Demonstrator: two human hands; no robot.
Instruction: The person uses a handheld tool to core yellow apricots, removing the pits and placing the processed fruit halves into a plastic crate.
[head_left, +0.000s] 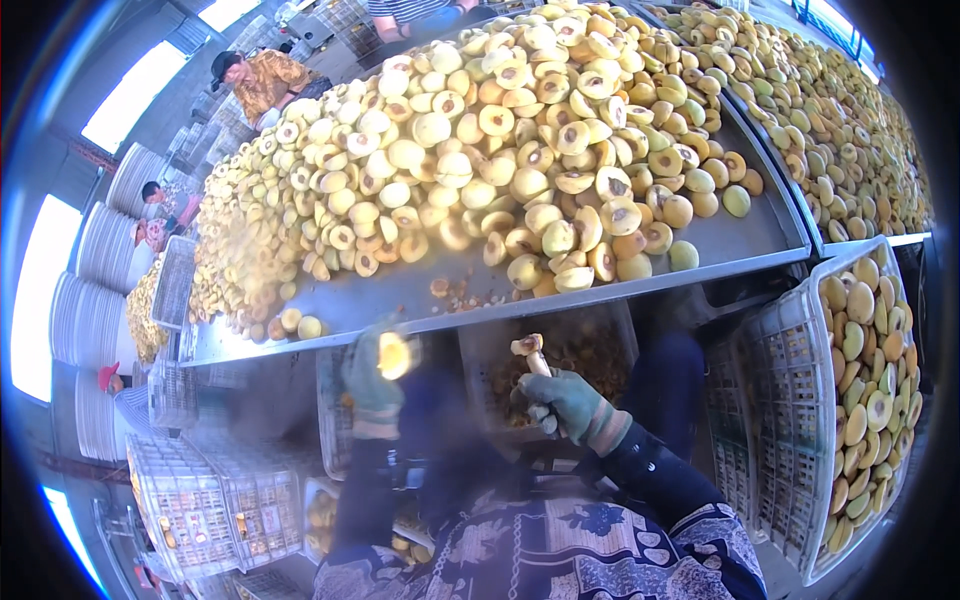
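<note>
My left hand, in a grey-green glove and blurred by motion, grips a yellow peach half at the front edge of the metal table. To its right, my gloved right hand is closed round a short pale-handled tool, pointing up, with a brownish piece at its top end. Both hands are over the gap between the table and my lap. A large heap of peach halves covers much of the table, many with a brown hollow showing. Small scraps lie near the edge.
Below my hands is a crate with dark brown bits in it. A tall crate of peach halves stands at right, white crates at left. Another loaded table adjoins at right. Several people work beyond, one in an orange-patterned top.
</note>
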